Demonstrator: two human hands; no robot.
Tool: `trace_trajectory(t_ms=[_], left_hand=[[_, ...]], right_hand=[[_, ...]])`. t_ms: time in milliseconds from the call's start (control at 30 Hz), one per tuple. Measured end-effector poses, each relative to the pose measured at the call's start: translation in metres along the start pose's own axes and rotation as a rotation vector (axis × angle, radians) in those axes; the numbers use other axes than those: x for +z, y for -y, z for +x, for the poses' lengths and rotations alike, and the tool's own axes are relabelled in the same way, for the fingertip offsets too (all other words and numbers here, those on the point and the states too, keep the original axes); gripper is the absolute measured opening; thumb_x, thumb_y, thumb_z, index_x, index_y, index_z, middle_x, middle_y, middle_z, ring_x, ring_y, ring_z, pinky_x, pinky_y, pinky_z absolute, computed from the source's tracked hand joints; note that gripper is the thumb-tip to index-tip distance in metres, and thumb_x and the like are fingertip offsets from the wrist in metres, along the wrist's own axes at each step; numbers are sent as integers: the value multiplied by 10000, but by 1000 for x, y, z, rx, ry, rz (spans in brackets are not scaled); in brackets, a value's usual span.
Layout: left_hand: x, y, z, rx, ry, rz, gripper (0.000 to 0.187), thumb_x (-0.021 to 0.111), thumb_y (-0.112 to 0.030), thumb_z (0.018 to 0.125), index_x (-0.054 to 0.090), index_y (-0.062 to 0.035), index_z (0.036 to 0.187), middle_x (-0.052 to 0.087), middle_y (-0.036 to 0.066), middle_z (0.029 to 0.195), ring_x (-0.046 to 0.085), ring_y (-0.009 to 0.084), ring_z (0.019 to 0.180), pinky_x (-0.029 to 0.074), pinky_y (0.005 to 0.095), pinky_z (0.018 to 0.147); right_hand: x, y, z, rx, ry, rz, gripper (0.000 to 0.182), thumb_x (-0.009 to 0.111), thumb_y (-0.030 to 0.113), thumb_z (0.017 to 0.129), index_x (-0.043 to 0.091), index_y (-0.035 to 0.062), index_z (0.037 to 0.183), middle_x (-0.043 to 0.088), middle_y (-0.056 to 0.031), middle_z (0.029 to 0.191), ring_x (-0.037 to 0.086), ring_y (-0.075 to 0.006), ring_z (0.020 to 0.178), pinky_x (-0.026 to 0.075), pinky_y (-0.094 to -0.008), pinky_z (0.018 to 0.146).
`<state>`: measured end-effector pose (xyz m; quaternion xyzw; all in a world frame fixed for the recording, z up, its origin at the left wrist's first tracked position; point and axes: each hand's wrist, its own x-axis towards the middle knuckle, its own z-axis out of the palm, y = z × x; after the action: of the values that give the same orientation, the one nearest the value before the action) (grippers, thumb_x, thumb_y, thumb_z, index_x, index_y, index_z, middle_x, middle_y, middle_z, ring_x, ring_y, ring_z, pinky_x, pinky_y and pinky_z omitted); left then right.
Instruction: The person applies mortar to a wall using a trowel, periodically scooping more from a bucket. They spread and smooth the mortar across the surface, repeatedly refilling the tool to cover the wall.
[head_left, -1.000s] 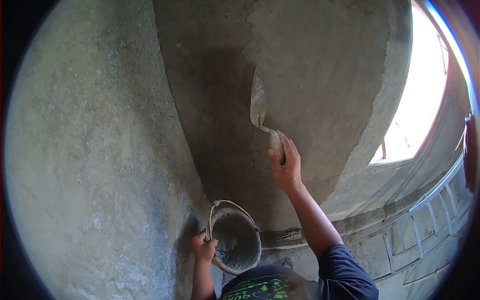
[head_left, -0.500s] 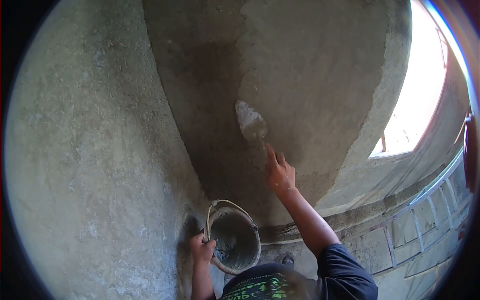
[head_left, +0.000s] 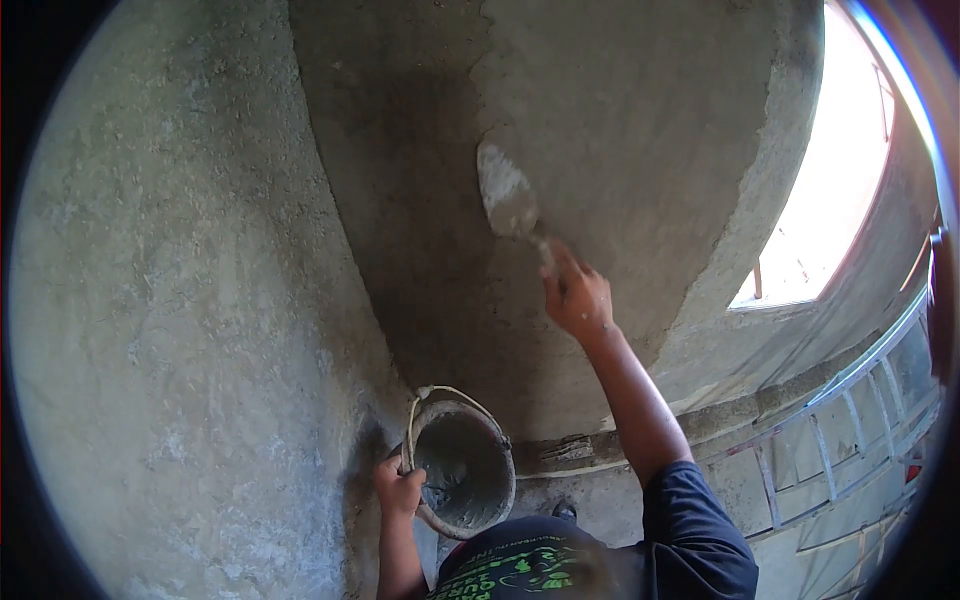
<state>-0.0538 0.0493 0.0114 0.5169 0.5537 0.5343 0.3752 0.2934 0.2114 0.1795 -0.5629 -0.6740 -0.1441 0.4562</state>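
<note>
My right hand (head_left: 580, 294) is closed round the handle of a pointed trowel (head_left: 508, 192), its blade lying against the plastered wall (head_left: 620, 150) ahead of me. Pale smears coat the blade's upper part. Low on the left, my left hand (head_left: 399, 486) grips the rim of a bucket (head_left: 510, 490), thumb over the edge. Wet grey mortar (head_left: 455, 475) lines the bucket's inside. The wire bail stands up along its far side.
A rough side wall (head_left: 190, 300) meets the plastered one at a corner on the left. Bright light comes through a window opening (head_left: 820, 190) at the right. A metal ladder (head_left: 825, 455) lies low on the right.
My right hand and the trowel have slid up the wall, the hand also slightly right. The bucket in my left hand has shifted a little up and left in view.
</note>
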Motion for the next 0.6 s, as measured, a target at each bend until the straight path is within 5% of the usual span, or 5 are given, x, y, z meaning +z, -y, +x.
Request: trace_trajectory(t_ms=[167, 367, 600], left_hand=[[-4, 10, -1, -74, 9, 50, 74, 628, -46, 642, 580, 10, 650, 481, -31, 576, 413, 68, 575, 358, 300, 522], [-2, 10, -3, -54, -1, 51, 85, 621, -46, 645, 564, 17, 649, 477, -28, 575, 408, 70, 561, 351, 302, 509], [-9, 19, 0, -41, 17, 102, 101, 625, -49, 642, 542, 4, 622, 450, -25, 550, 393, 68, 548, 327, 318, 495]], right_hand=[[-1, 9, -47, -36, 131, 40, 523, 658, 273, 927, 537, 165, 1425, 677, -162, 890, 679, -404, 765, 553, -507, 650], [18, 18, -37, 79, -107, 67, 541, 637, 269, 945, 491, 218, 1464, 630, -160, 955, 673, -412, 755, 549, -520, 616], [47, -6, -108, 151, 227, -133, 605, 611, 242, 945, 402, 218, 1512, 631, -198, 1079, 677, -428, 793, 566, -523, 652]])
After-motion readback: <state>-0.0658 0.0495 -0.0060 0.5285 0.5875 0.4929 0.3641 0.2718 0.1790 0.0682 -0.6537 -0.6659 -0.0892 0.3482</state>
